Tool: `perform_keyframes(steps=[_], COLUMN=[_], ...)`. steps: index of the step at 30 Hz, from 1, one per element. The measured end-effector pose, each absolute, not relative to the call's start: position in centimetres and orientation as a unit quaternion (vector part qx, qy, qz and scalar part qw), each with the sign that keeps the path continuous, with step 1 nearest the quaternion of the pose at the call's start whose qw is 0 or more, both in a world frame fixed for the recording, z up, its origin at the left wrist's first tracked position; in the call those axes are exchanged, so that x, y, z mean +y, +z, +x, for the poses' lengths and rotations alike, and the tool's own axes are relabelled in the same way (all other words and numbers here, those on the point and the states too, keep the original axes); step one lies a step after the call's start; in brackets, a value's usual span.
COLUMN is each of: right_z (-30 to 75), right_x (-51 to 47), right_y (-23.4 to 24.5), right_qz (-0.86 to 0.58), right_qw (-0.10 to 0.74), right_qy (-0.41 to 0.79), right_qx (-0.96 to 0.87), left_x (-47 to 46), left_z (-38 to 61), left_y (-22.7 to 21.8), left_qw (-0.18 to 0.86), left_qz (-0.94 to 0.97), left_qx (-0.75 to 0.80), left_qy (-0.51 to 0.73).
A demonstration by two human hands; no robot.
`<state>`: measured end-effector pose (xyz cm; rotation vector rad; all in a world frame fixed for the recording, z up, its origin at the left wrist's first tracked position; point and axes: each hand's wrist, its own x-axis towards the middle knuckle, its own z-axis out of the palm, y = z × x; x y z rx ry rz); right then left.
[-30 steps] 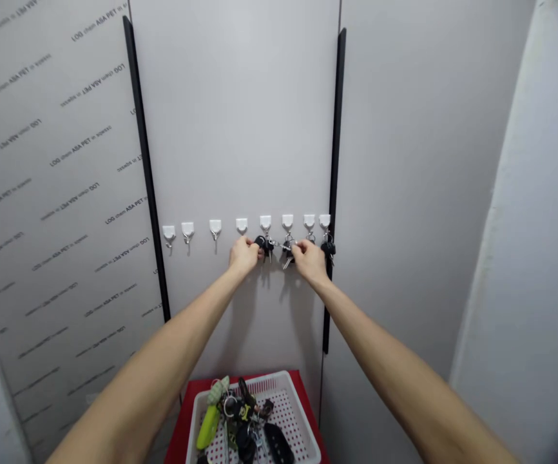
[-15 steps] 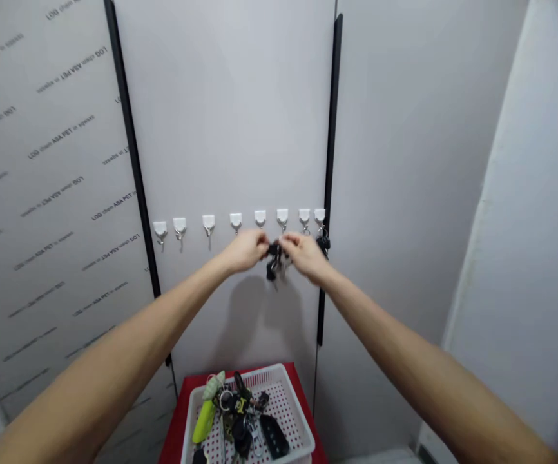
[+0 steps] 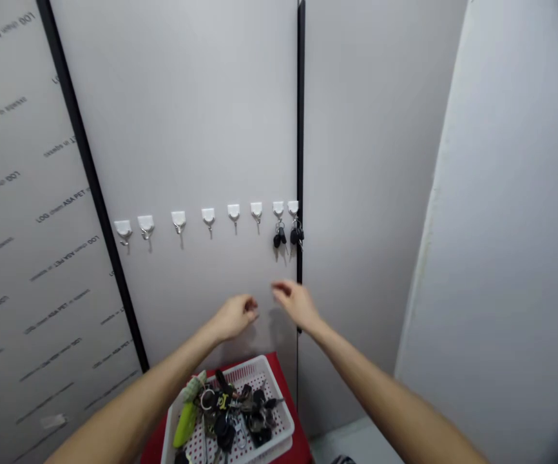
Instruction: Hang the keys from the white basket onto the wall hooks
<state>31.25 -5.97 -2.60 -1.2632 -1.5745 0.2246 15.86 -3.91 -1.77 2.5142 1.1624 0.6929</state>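
A row of several white hooks [image 3: 208,216] runs across the grey wall panel. Black key bunches hang on the two rightmost hooks, one bunch [image 3: 279,236] beside the other [image 3: 297,234]; the remaining hooks are bare. My left hand [image 3: 234,316] hovers below the hooks with its fingers curled in, and I cannot see what is inside them. My right hand [image 3: 297,303] is close beside it, a little higher, its blurred fingers stretched leftward with nothing visible in them. Both hands are above a white perforated basket [image 3: 279,403] filled with several keys and fobs, including a green one [image 3: 185,419].
The basket stands on a red surface [image 3: 301,444]. Black vertical strips [image 3: 301,129] divide the wall panels. A printed film-covered panel [image 3: 13,193] stands to the left, and a plain white wall [image 3: 501,258] closes in on the right.
My hands have dropped from the hooks to just above the basket. The key bunch they held between them is no longer in sight, and two middle hooks are now bare. The view shifted right.
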Motion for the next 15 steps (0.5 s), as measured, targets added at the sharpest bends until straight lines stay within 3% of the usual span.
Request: perform_keyframes(steps=[2, 4, 9, 15], right_z=[33.2, 34.7, 35.4, 36.6], right_x=[-5.3, -4.4, -2.3, -2.9], right_y=[1.0, 3.7, 5.9, 7.3], right_qz=[-0.533, -0.544, -0.618, -0.608], right_qw=[0.629, 0.650, 0.580, 0.623], right_qy=[-0.044, -0.104, -0.091, -0.082], right_qx=[-0.564, -0.520, -0.522, -0.485], left_x=[-2.9, -1.8, 0.2, 0.0], left_z=[17.7, 19.9, 25.0, 25.8], left_y=[0.9, 3.2, 6.5, 8.0], left_qw=[0.157, 0.184, 0.198, 0.180], left_qz=[0.843, 0.802, 0.725, 0.710], left_qx=[0.404, 0.418, 0.467, 0.495], left_qy=[0.317, 0.386, 0.467, 0.468])
